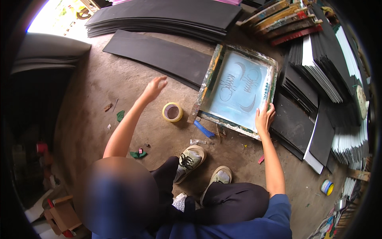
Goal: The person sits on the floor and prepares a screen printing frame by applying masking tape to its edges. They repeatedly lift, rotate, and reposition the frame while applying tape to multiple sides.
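Note:
A screen printing frame [206, 85], its worn wooden border smeared with paint, lies on black sheets in front of me. Dark curved figures and lettering show on its pale blue mesh [219, 105]. My right hand [265, 117] grips the frame near its near right corner, fingers over the border. My left hand [154, 88] is raised left of the frame, with its fingers loosely bent and apart and nothing in them. A long black sheet [159, 55] reaches from beyond that hand to the frame's left side. On the floor between left hand and frame sits a tape roll [172, 120].
Stacks of black sheets lie at the back [159, 18] and on the right [300, 81]. Paint-stained wooden frames [278, 22] are piled at the far right. A blue strip [204, 129] and green scraps [138, 154] lie near my shoes [191, 159]. A small round tub [327, 187] stands at right.

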Tool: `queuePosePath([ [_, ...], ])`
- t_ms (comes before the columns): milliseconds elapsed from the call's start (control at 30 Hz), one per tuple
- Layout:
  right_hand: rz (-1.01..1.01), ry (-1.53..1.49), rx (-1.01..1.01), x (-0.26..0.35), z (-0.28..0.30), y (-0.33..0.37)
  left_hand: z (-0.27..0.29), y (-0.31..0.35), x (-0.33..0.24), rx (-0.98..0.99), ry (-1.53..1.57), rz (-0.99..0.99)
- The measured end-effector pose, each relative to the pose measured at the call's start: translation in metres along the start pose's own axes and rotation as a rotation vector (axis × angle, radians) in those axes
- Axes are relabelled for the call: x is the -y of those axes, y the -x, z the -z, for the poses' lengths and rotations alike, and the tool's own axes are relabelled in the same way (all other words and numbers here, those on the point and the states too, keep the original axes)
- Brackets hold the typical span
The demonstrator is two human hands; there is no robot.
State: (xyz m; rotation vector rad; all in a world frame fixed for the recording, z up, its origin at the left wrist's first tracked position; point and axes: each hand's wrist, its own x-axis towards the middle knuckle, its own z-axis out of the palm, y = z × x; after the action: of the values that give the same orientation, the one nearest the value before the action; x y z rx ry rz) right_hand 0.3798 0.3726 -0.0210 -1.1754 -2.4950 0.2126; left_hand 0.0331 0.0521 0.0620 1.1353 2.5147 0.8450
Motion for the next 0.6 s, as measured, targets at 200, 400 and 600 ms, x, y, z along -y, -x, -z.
queuePosePath([
  [200,0.540,-0.197,0.230,0.113,0.023,-0.006,-0.044,0.095,0.023,0.215,-0.266,0.019],
  [400,1.065,-0.168,0.338,0.191,0.022,0.029,-0.111,0.113,0.033,0.159,-0.473,-0.134],
  [600,0.978,-0.191,0.446,0.214,0.009,0.018,-0.129,0.114,0.054,0.257,-0.625,-0.128],
])
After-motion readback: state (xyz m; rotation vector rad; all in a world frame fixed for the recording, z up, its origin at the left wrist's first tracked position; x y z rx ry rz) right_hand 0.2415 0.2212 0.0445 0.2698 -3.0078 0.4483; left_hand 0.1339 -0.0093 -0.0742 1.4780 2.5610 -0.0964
